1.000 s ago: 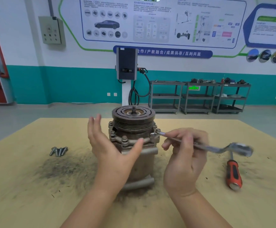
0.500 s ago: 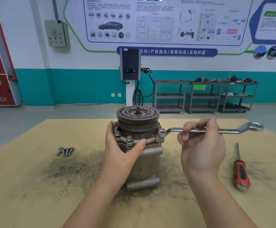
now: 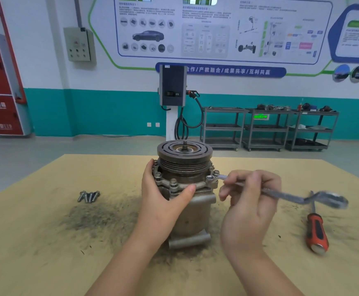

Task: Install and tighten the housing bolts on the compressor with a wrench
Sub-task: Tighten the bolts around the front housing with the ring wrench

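Table (image 3: pixel 35 242) comes first: it is big and tan, with a dark dirty patch near the middle. The compressor (image 3: pixel 187 218) stands upright on that patch, with its round grooved wheel on top. The left hand (image 3: pixel 163 201) is wrapped around the left side of the compressor, with the fingers curled behind it and the thumb pressed on the front, just under the ring of bolts. The right hand (image 3: pixel 249 208) has its fingers curled around the wrench (image 3: pixel 285 195), holding it near the middle. One end of the wrench sits on a bolt (image 3: pixel 210 178) at the right edge of the compressor. The other end sticks out to the right and looks blurry. A screwdriver (image 3: pixel 316 230) with a red handle lies on the table to the right. A few loose bolts (image 3: pixel 88 196) lie together on the left, well apart from the compressor.
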`<state>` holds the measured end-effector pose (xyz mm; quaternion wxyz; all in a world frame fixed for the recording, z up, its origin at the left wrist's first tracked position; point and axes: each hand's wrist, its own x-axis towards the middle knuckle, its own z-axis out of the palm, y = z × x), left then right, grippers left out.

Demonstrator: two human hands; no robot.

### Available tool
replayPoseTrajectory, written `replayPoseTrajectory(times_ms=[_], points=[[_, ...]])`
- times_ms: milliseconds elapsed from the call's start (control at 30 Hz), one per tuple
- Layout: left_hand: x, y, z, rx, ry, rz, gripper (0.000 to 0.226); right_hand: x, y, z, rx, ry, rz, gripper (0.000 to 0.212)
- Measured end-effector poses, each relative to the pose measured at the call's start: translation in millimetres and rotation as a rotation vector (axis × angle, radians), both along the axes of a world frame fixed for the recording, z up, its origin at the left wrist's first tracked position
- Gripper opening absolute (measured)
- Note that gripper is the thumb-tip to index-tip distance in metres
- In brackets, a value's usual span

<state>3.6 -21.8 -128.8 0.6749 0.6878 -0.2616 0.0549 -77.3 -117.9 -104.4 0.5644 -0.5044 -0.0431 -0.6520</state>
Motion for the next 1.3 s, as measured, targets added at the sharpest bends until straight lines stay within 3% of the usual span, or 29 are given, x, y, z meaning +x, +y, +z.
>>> replayPoseTrajectory(times_ms=[100, 167, 267, 400, 567, 733, 1000, 1100, 1300], points=[[1.1, 0.0, -0.2, 0.005, -0.021, 0.002, 0.105, -1.3, 9.2, -4.6, -0.256, 0.066, -0.090, 0.024], [1.5, 0.5, -0.1, 0.005, -0.026, -0.001, 0.106, -3.7, 4.5, 1.1, -0.261, 0.052, -0.079, 0.023], [2.0, 1.0, -0.8, 0.007, -0.015, -0.023, 0.098, -7.9, -9.5, 12.8, 0.015, -0.030, 0.074, 0.017], [6.5, 4.2, -1.6, -0.043, 0.027, -0.083, 0.094, -3.6, -27.8, 17.7, 0.443, 0.034, 0.371, 0.021], [9.7, 8.7, 0.0, -0.046, 0.027, -0.134, 0.093, 2.2, -36.9, 19.9, 0.605, 0.107, 0.529, 0.023], [11.2, 9.5, -3.0, -0.030, 0.028, -0.149, 0.084, -0.3, -18.0, 15.5, 0.395, 0.067, 0.303, 0.030], [8.8, 7.8, -0.5, -0.026, -0.011, -0.123, 0.092, 0.2, 16.4, -4.2, -0.034, 0.028, -0.036, 0.012], [8.9, 7.8, -1.4, -0.028, -0.028, -0.117, 0.100, -4.5, 14.8, 1.6, -0.112, 0.040, -0.038, 0.014], [7.6, 7.9, -1.0, -0.032, -0.017, -0.122, 0.093, -4.4, -19.2, 18.1, 0.485, -0.004, 0.339, 0.026]])
